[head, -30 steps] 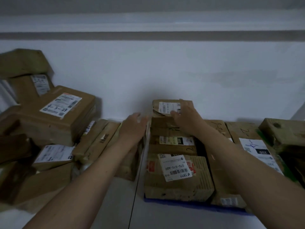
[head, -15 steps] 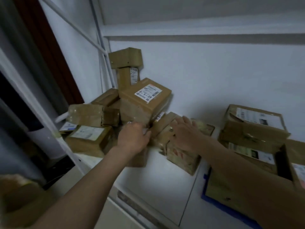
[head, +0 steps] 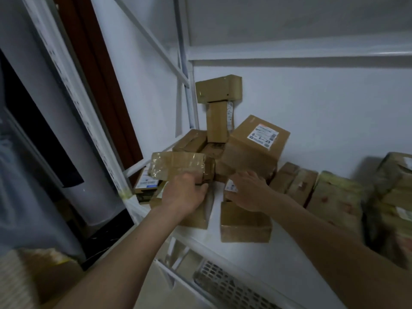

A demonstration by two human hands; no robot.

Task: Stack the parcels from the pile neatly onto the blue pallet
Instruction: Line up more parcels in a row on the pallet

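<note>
Against the far white wall (head: 312, 112), a pile of cardboard parcels (head: 223, 152) sits on a white surface (head: 214, 241) in the corner beside a white metal frame (head: 182, 70). Largest in the pile is a big box with a white shipping label (head: 256, 146), tilted and leaning at the right of the heap. Behind it a tall narrow box (head: 217, 122) stands upright, and a flat box (head: 218, 89) rests across its top, against the wall. Right of the pile, a row of parcels (head: 316, 190) runs along the wall toward the blurred right edge; whether these rest on the blue pallet cannot be told, since no blue shows in this view.

Near the front, a small open-topped box (head: 245, 224) sits on the white surface under the right forearm. At the left of the pile, a tape-wrapped parcel (head: 178, 167) lies lengthwise, glossy with clear tape.

The left hand (head: 185, 195) is curled around the near right end of the tape-wrapped parcel, fingers closed on it. The right hand (head: 249, 190) is open with fingers spread, reaching in low at the base of the labelled box, over a small parcel with a white label (head: 230, 187); whether it touches either cannot be told.
</note>
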